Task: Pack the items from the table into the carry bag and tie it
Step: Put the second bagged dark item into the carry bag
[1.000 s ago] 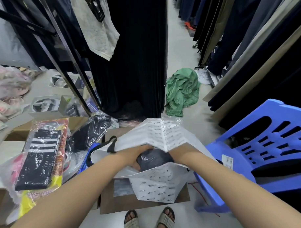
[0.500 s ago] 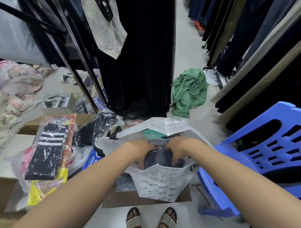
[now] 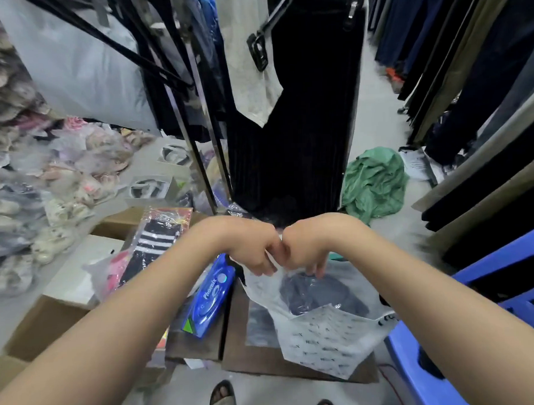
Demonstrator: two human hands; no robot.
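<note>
Both the left hand (image 3: 255, 251) and right hand (image 3: 303, 246) pinch the carry bag (image 3: 325, 336) lying just beneath.

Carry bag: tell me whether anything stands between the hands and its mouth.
Nothing visible. The left hand and right hand pinch the upper edge of the carry bag, knuckles together, above the dark packed item inside.

Cardboard boxes (image 3: 204, 347) bear the white bag (image 3: 325, 339), blue packet (image 3: 211, 298) and striped socks (image 3: 152, 245).
</note>
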